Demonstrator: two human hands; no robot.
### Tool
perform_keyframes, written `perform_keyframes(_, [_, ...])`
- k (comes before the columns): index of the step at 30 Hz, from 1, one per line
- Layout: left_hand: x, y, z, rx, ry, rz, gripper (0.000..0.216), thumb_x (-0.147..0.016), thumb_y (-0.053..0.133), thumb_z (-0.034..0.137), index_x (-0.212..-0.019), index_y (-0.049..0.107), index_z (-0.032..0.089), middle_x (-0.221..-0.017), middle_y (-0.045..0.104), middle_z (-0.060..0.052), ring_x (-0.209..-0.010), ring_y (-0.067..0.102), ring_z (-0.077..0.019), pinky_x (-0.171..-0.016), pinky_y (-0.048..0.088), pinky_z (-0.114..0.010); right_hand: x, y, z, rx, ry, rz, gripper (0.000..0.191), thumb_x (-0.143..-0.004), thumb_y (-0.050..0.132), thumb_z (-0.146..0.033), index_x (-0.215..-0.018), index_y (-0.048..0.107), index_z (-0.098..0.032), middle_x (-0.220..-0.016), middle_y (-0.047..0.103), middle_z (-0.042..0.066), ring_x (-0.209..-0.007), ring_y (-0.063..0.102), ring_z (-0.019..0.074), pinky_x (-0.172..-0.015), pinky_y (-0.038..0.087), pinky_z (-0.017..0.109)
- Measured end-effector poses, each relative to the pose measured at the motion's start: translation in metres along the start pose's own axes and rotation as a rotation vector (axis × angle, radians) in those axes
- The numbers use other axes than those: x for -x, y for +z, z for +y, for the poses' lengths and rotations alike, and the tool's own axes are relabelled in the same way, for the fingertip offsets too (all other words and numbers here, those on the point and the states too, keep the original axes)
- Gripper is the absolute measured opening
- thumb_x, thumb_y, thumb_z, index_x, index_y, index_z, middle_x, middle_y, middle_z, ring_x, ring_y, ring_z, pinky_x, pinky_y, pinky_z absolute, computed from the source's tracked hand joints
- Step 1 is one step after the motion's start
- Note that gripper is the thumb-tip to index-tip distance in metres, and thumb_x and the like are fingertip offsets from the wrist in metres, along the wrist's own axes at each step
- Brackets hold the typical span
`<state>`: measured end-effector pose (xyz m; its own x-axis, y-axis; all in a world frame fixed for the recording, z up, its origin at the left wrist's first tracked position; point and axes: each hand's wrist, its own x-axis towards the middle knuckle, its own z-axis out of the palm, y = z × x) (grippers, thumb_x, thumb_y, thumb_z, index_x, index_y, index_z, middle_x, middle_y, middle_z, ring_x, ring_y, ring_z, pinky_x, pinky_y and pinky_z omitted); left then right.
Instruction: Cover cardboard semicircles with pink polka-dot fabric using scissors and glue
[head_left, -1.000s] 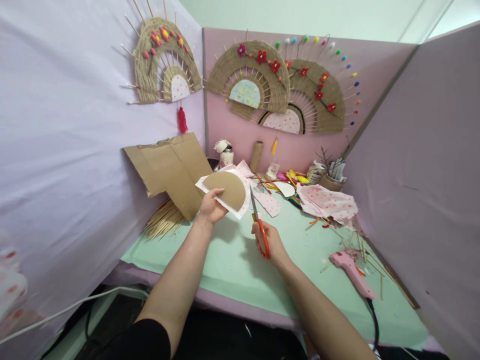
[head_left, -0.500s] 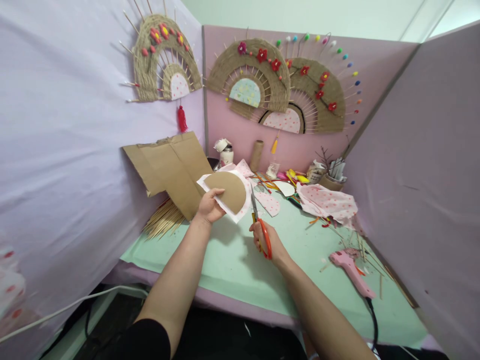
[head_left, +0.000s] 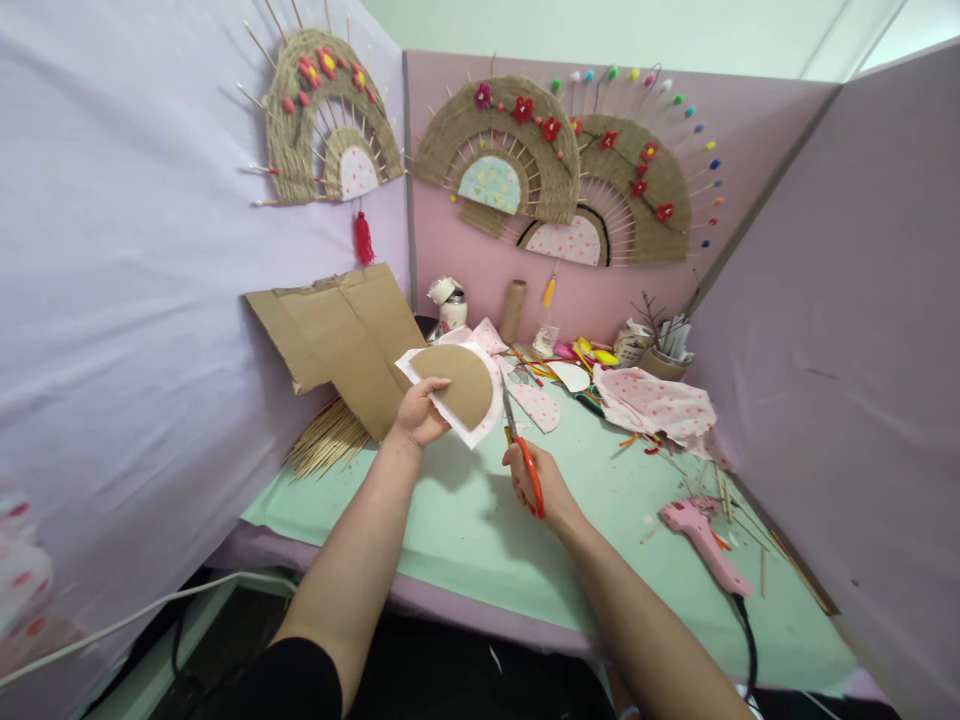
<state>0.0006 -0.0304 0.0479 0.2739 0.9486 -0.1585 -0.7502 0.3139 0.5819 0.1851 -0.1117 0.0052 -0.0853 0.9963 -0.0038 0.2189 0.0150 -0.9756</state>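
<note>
My left hand (head_left: 418, 416) is closed on a half-round piece of brown cardboard (head_left: 459, 382) that lies on white spotted fabric (head_left: 475, 432), both held up above the green table cover (head_left: 465, 530). My right hand (head_left: 544, 483) grips red-handled scissors (head_left: 523, 456). Their blades point up at the fabric's right edge, just beside the cardboard.
Brown cardboard sheets (head_left: 349, 335) lean on the left wall over a bundle of bamboo sticks (head_left: 327, 442). Pink spotted fabric (head_left: 656, 403), scraps and cups crowd the back of the table. A pink glue gun (head_left: 705, 545) lies at the right. Woven fans (head_left: 504, 150) hang on the walls.
The scissors and my right hand have shifted a little up and down along the fabric's right edge. My left hand keeps the cardboard and fabric almost in place.
</note>
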Motion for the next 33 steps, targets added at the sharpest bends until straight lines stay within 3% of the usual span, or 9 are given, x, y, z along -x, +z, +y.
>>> perform_keyframes(17, [0.001,-0.003,0.007,-0.012,0.027,0.047,0.039,-0.073,0.047,0.014,-0.109,0.062,0.008,-0.083,0.073,-0.009,-0.079,0.069,-0.024,-0.091,0.047,-0.041,-0.009,-0.008,0.011,0.131,-0.002,0.024,0.038,-0.076,0.052,-0.056,-0.063,0.048,-0.02,-0.04,0.035,-0.007,-0.038,0.032,0.0096,-0.04,0.023,0.023])
perform_keyframes(33, [0.002,-0.008,0.008,-0.034,-0.016,-0.021,0.037,-0.074,0.046,0.015,-0.107,0.062,0.008,-0.083,0.073,-0.009,-0.081,0.069,-0.0238,-0.095,0.044,-0.041,-0.001,-0.006,0.004,0.121,-0.027,-0.022,0.042,-0.081,0.041,-0.058,-0.075,0.052,-0.019,-0.047,0.04,-0.006,-0.041,0.035,0.0095,-0.041,0.028,0.022])
